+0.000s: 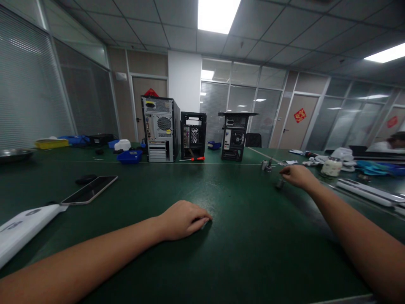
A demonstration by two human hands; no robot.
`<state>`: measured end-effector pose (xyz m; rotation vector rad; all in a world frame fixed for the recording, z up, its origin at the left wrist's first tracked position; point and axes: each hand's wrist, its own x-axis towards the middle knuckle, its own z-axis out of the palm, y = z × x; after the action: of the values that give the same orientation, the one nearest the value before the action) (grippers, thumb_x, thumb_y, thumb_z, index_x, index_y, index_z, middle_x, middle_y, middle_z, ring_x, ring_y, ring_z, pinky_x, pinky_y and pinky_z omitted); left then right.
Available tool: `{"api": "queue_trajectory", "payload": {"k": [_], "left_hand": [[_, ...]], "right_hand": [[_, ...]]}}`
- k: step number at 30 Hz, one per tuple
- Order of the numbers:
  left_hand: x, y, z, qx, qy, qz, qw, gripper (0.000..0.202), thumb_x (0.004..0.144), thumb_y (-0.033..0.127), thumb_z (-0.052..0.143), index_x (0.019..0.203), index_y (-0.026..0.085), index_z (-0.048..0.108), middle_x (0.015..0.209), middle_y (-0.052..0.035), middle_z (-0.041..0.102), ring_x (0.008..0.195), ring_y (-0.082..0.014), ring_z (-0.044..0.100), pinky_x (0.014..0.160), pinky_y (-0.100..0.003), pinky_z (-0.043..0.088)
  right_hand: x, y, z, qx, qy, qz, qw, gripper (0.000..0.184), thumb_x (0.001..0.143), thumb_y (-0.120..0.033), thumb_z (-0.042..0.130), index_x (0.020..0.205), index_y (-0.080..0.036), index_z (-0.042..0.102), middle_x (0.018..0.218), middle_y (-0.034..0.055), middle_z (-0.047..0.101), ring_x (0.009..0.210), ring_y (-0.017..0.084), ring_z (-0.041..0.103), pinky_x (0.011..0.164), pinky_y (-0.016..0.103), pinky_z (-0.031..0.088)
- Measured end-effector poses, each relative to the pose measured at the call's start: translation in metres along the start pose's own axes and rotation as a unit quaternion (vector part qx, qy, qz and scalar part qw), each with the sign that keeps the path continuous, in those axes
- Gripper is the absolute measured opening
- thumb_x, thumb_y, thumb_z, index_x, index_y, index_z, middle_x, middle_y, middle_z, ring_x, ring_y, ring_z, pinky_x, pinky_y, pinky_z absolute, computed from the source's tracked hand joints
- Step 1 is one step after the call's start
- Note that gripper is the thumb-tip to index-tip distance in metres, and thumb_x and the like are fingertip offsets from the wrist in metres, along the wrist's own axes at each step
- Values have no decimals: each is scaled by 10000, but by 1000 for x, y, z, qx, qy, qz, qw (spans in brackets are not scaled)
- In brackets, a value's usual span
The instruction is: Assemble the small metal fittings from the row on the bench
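My left hand (185,219) rests on the green table, thumb and fingers closed around a small pale, shiny piece (205,224) that is mostly hidden. Farther off to the right, my right hand (297,176) is pinched, fingertips pointing left and down. Just under those fingertips is a small grey metal cylinder (279,184), blurred; whether the fingers touch it, or hold something thin above it, I cannot tell. Beyond it stand more small metal cylinders (263,165), one with a thin shaft (270,161) sticking up.
Three computer cases (173,126) stand at the back, with a red-handled screwdriver (198,158) before them. A phone (91,190), a white box (25,228) and a blue bin (129,157) are on the left. A jar (331,167) and white bars (368,192) lie right.
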<state>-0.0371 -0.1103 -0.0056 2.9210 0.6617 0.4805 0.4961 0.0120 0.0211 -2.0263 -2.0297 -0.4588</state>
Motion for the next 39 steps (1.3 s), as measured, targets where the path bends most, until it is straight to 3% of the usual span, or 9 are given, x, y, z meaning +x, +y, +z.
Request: {"api": "queue_trajectory", "payload": {"k": [7,21,31,39], "left_hand": [[-1,0,0,4,-1,0,1000,303,1045,260,474,1210,189,719,1083,-46,775,948,-208,734,822,-292,527],[2,1,0,-2,-6,-2,1000,309,1052,269,466,1225,192,711,1090,-39,772,963,-199,728,842,-297,525],[3,0,1,-2,-6,-2,1000,309,1058,275,462,1227,199,709,1081,-34,771,954,-191,727,834,-290,517],[2,-1,1,-1,-6,0,1000,316,1056,281,456,1216,191,714,1091,-46,772,963,-200,727,850,-294,524]], "right_hand": [[4,9,8,-9,-30,22,999,293,851,-230,598,1052,-214,811,1113,86,776,1031,275,701,847,330,498],[3,17,16,30,-29,34,999,273,875,-280,614,1060,-206,800,1107,106,773,1042,326,705,909,418,537],[2,11,16,27,-48,17,998,361,906,-194,548,1183,-184,779,1165,105,763,1068,298,702,896,375,517],[1,13,16,47,-7,35,998,319,888,-327,590,1100,-205,796,1064,102,781,979,300,719,850,390,529]]}}
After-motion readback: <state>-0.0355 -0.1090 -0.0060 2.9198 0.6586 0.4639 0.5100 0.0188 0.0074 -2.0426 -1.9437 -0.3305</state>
